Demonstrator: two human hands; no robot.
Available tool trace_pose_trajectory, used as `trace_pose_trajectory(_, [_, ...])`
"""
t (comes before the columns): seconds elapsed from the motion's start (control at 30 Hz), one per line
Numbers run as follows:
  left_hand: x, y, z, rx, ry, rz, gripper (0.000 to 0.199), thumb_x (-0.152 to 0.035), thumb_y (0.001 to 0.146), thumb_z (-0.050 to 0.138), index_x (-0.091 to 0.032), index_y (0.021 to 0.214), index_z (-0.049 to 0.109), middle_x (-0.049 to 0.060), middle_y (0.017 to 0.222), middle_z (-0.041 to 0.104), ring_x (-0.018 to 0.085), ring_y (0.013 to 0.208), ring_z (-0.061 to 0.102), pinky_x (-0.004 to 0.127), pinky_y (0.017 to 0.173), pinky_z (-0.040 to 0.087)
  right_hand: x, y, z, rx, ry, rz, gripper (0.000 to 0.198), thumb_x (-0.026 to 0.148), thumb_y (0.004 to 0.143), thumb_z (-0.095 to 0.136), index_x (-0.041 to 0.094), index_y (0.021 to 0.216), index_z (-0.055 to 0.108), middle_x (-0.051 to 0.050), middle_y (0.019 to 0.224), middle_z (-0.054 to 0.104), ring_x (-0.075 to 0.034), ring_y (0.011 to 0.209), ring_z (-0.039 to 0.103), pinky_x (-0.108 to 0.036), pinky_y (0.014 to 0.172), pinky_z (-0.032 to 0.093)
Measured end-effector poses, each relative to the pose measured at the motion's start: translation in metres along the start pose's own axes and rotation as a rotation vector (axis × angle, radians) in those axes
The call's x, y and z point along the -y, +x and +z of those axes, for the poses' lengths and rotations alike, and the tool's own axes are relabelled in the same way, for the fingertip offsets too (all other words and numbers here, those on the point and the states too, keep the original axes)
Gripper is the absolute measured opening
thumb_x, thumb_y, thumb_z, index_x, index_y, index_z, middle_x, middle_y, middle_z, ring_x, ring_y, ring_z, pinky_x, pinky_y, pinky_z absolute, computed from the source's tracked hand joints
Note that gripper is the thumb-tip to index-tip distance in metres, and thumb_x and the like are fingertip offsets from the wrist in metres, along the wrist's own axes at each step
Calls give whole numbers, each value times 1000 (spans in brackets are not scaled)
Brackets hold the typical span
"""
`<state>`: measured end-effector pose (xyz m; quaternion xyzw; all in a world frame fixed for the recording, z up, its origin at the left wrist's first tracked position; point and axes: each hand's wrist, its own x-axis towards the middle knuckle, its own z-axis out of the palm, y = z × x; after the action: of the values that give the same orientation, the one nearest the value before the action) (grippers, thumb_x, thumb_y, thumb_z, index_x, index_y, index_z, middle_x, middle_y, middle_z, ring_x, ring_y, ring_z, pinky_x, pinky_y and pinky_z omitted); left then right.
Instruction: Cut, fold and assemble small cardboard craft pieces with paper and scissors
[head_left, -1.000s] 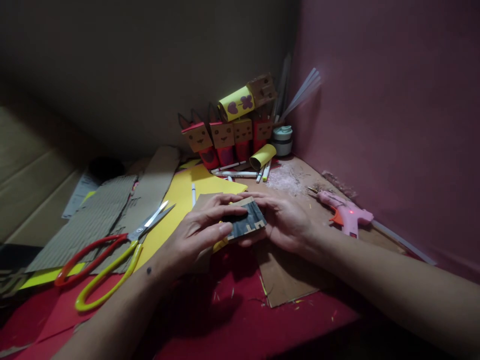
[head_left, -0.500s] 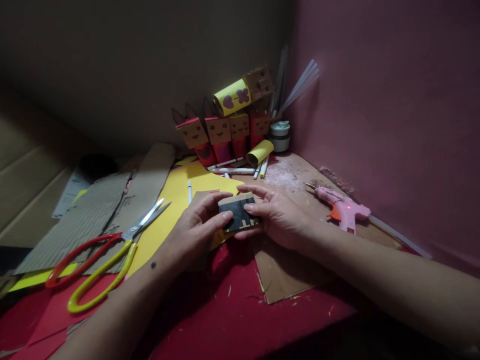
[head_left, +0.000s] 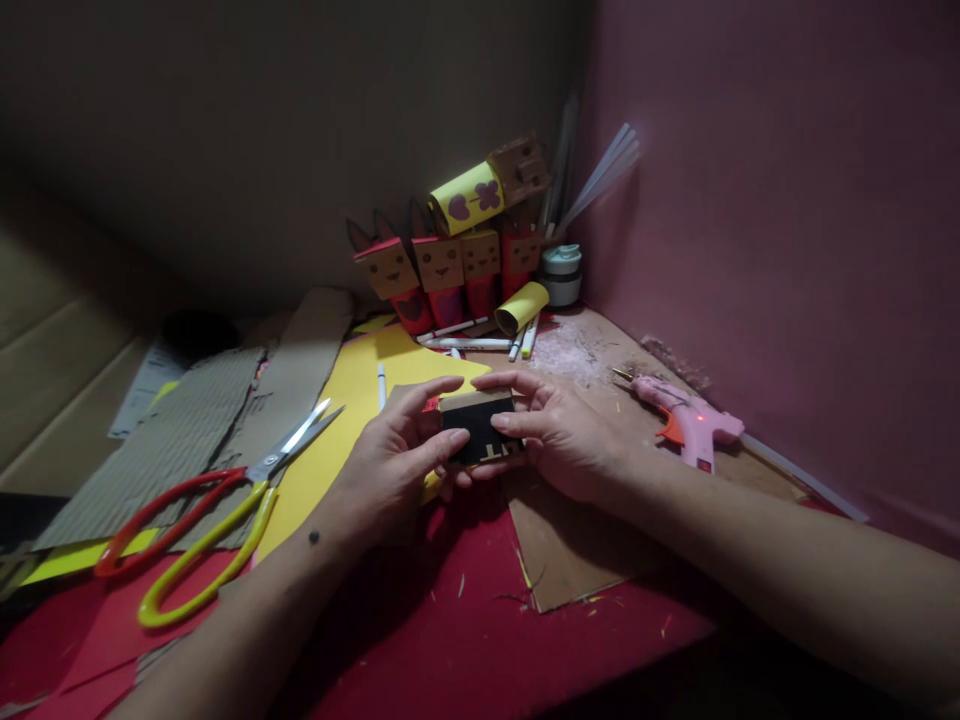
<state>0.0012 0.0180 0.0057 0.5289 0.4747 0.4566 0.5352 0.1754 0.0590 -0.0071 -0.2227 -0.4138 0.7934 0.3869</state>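
Between my two hands is a small folded cardboard piece [head_left: 480, 425], black with tan lettering on the side toward me and plain brown along its top edge. My left hand [head_left: 409, 435] grips its left side, thumb on the black face. On the right side, my right hand [head_left: 544, 425] pinches it with the thumb in front and fingers behind and below. Under my right wrist lies a flat brown cardboard sheet [head_left: 566, 550]. Left of my left hand, yellow paper [head_left: 375, 370] is spread out, with a white marker [head_left: 381, 385] on it.
Large scissors [head_left: 262, 470] with red and yellow handles lie at left, over corrugated cardboard [head_left: 165, 430]. A pink glue gun [head_left: 690, 415], its light red, rests at right. Cardboard animal figures [head_left: 442, 265], a yellow paper tube [head_left: 523, 307] and a lidded jar [head_left: 561, 275] stand at the back.
Fingertips of my left hand now show beneath the cardboard piece, and its black face is turned slightly. Both hands keep their hold in nearly the same place.
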Motion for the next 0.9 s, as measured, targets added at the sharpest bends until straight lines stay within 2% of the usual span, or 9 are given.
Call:
trace_pose_trajectory(0.07, [1,0,0,-28,32,28,40,-28,76,71,-19,114,59,7,99,69,16,70,67,27,61,55,0,-1,0,-14,-32,-20,40,8,71,63,23,107,55,-3,97,64,-17,75,66,-32,59,60])
trace_pose_trajectory(0.17, [0,-1,-1,-70,204,98,28,-30,78,68,-16,103,66,8,100,70,21,89,66,29,73,54,1,-2,1,-16,-89,-48,41,11,71,66,23,109,57,-3,104,65,-18,80,66,-29,59,58])
trace_pose_trajectory(0.3, [2,-5,1,-139,433,247,24,-26,84,62,-18,106,67,6,102,71,20,91,66,32,81,52,3,-5,3,24,-142,-43,26,27,77,70,19,101,67,-8,103,67,-20,88,64,-29,62,56])
trace_pose_trajectory(0.4, [4,-8,4,-158,514,327,22,-23,85,61,-20,106,68,4,99,72,19,90,66,33,84,51,2,-4,4,-19,-138,-32,32,43,79,69,15,95,71,-10,91,69,-19,79,64,-31,60,55])
trace_pose_trajectory(0.47, [6,-10,6,-174,532,346,21,-23,85,62,-21,104,68,3,100,72,19,93,66,33,87,50,0,-3,5,-37,-128,-43,34,45,79,70,14,92,71,-10,86,70,-17,72,63,-29,59,54])
trace_pose_trajectory(0.57, [7,-10,7,-179,479,317,20,-24,84,63,-21,103,69,3,101,73,19,94,66,33,88,51,-4,0,5,-20,-127,-73,32,44,80,69,14,91,72,-9,83,70,-16,68,63,-27,57,53])
trace_pose_trajectory(0.77, [5,-5,3,-159,307,231,24,-32,80,68,-21,102,70,3,93,72,20,89,67,31,80,53,-5,0,4,-12,-123,-71,24,37,82,68,16,93,70,-7,88,70,-16,71,65,-26,55,56])
trace_pose_trajectory(0.9, [-1,-5,2,-114,202,130,33,-41,83,63,-20,108,66,6,98,71,16,71,66,28,65,53,-1,2,5,-85,5,-3,24,33,87,61,19,106,66,-10,99,68,-21,76,66,-30,49,57])
